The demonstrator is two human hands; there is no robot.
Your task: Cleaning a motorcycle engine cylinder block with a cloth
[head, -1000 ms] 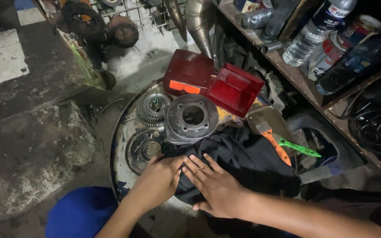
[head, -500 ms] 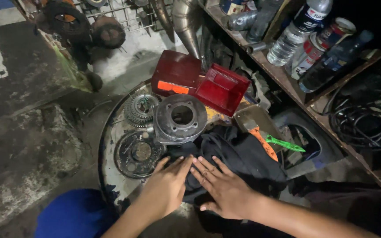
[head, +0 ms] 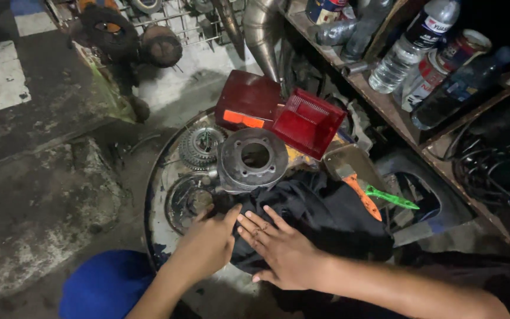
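Black cloth lies bunched on the round counter, under both hands. Since a moment ago the hands have barely shifted: left hand and right hand stay flat, fingers spread, each grip apart and clamped on nothing, so the pressing goes on. Beyond the cloth sit a metal cylinder, a gear and red lenses.
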